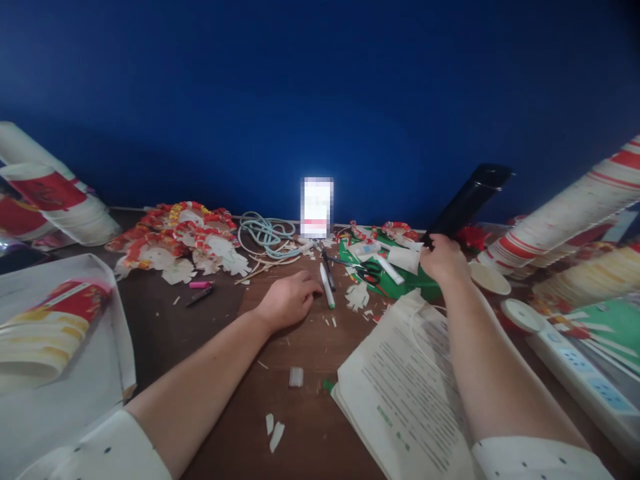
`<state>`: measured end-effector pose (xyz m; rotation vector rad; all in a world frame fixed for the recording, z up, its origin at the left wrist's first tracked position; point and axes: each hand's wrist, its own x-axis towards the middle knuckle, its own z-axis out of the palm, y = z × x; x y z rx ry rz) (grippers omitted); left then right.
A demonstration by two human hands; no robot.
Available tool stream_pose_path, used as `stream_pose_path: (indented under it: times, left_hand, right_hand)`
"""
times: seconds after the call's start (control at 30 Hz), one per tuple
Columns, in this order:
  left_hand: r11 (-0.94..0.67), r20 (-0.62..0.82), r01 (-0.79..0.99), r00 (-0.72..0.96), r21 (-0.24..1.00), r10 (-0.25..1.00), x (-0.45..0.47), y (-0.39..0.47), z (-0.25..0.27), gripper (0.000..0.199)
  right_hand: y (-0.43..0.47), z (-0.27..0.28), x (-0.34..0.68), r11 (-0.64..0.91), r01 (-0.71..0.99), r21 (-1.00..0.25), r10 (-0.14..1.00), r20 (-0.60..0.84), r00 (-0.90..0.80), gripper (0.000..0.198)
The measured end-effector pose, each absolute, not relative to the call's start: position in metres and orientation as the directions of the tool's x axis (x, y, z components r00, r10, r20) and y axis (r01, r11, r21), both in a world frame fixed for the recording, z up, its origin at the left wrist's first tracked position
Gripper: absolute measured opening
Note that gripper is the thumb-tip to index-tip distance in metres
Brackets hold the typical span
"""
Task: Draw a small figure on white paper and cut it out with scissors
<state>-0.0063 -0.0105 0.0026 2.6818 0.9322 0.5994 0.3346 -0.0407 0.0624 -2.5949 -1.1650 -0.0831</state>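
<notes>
My left hand (290,300) rests palm down on the brown table, its fingers loosely bent and nothing seen in them. Its fingertips lie beside a white marker (327,285) with a green end. Farther right, my right hand (443,259) reaches to the back of the table with curled fingers. A white paper piece (404,260) and the foot of a black bottle (465,200) are right by those fingers; what they grip, if anything, is hidden. Left of this hand, a white tube (391,269) and scissors (369,272) lie on a green sheet (400,288).
Red-and-white paper crafts (200,237) pile up at back left near a coiled pale cable (267,233). A lit, blurred screen (317,207) stands against the blue wall. Stacked paper cups (565,207), a power strip (575,360) and a printed paper bag (405,373) occupy the right.
</notes>
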Motion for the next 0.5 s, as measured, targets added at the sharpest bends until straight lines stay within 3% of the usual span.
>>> stream_pose_path:
  times: [0.2,0.5]
  left_hand:
    - [-0.767,0.287,0.533,0.719,0.357,0.633,-0.006,-0.010,0.002,0.030]
    - [-0.774,0.288,0.508,0.730,0.377,0.619,-0.006,-0.010,0.002,0.032]
  right_hand:
    - [-0.035,0.047,0.333,-0.621,0.768,-0.157,0.772,0.044,0.634,0.064]
    - [-0.030,0.035,0.340,-0.615,0.766,-0.186,0.763,0.105,0.638,0.058]
